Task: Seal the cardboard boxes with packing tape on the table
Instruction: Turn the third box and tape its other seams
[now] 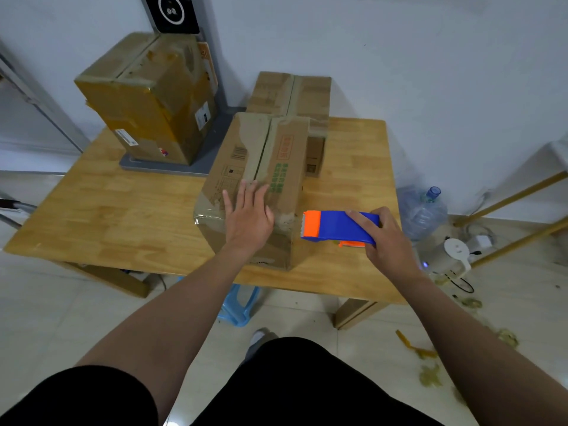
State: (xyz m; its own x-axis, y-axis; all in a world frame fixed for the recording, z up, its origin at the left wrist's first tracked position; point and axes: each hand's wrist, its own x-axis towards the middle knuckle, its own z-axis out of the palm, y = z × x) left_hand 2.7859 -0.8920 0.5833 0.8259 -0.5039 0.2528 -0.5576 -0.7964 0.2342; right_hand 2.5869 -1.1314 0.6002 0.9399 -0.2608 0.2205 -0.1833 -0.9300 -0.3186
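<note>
A long cardboard box (276,155) lies on the wooden table (123,210), its top flaps meeting along a centre seam. My left hand (249,213) presses flat on the box's near end, fingers straight. My right hand (384,238) grips a blue and orange tape dispenser (335,227) just right of the box's near corner, its orange toothed end facing the box. A second box (292,96) sits behind the first. A third, taller box (150,99) wrapped in yellowish tape stands at the back left.
The tall box rests on a grey base (172,169) with a dark-screened device behind it. A water jug (422,210) and a white kettle (455,253) stand on the floor at right, with tape scraps (430,373). A blue stool (239,305) sits under the table.
</note>
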